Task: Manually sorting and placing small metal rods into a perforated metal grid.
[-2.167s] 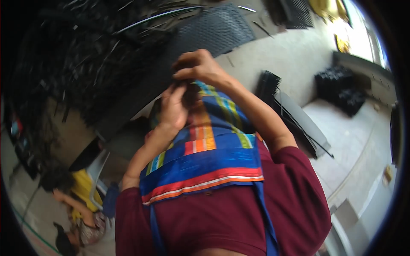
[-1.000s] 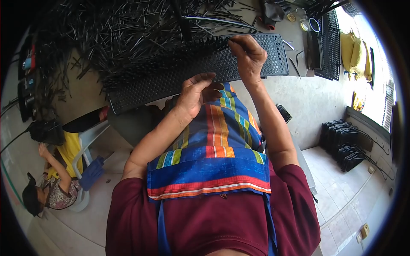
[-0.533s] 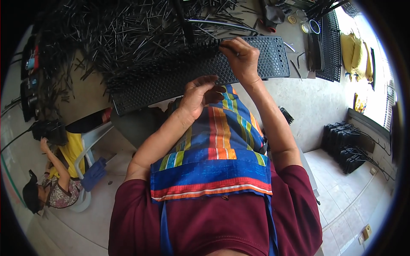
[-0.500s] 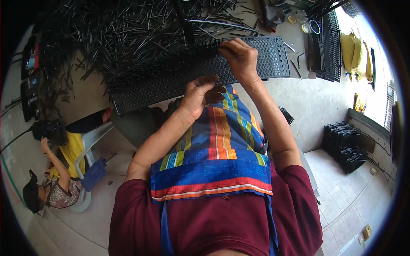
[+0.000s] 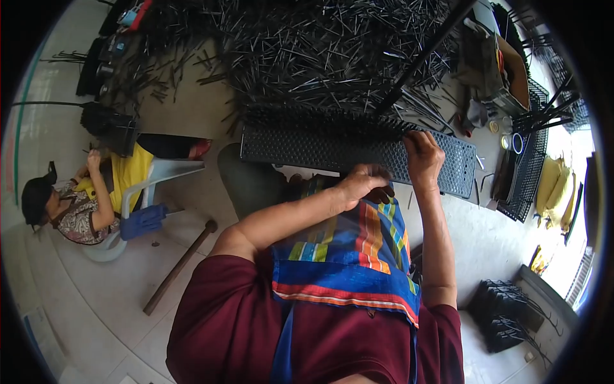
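Note:
A long black perforated board (image 5: 459,168) lies across in front of me, with dark bristle tufts (image 5: 307,121) standing along its far side. My right hand (image 5: 425,160) is closed in a pinch over the board, at the right end of the tufts; whatever is between its fingertips is hidden. Just below the board's near edge, my left hand (image 5: 363,187) has its darkened fingers curled inward above the striped apron (image 5: 345,246). What those fingers hold, if anything, is too small to make out.
Loose black strips (image 5: 307,51) cover the work surface beyond the board. A black pole (image 5: 422,57) slants over them. Tape rolls (image 5: 511,142) and a box (image 5: 508,73) stand at right. On the left, another person sits by a white chair (image 5: 137,185); a wooden-handled tool (image 5: 182,265) lies on the floor.
The whole view has shifted, so the board and both hands appear farther right and lower. My right hand stays pinched at the tufts, and my left stays curled by the near edge.

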Demonstrator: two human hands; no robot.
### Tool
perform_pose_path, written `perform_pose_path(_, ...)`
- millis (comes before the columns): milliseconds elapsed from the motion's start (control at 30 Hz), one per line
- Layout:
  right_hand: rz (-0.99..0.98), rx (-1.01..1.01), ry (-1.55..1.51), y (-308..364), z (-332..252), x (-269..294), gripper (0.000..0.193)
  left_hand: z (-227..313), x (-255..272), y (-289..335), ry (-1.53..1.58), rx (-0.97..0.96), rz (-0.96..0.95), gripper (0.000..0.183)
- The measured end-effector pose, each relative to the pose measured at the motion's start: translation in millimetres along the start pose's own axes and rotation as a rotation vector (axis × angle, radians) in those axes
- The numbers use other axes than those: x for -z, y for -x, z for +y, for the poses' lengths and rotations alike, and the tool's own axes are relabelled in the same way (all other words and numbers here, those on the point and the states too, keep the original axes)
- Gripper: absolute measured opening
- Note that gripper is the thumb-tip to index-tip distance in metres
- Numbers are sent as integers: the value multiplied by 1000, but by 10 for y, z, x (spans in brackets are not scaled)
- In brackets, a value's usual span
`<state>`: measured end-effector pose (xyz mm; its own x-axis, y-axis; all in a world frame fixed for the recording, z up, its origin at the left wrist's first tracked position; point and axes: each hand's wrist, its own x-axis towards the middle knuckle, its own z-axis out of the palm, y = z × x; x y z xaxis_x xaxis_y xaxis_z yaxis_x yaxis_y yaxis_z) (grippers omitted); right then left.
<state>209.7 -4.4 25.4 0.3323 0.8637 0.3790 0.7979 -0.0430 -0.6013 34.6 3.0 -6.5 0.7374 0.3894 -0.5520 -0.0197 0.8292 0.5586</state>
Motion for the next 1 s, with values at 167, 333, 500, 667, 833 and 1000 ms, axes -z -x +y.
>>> perform_pose_path(167,33,-60,2,-61,3,4,11,728,-25,550,-82,-139,-190,24)
perform_pose_path(333,58,-177,-41,29,-11,62,8,1583,324,1087,-94,-531,63,20)
perform_pose_path(500,33,-141,-12,12,29,-44,9,2019,1176,1126,-181,-801,435,17)
perform_pose_path(667,105,-298,-215,140,79,68,11,2165,2016,631,-596,-806,740,29)
perform_pose_path(833,16,-507,-79,-26,36,-190,12,2136,3334,667,-1142,-787,939,62)
perform_pose_path(1000,4,-172,100,-4,-36,72,10,2448,2727,248,-1590,-836,827,87)
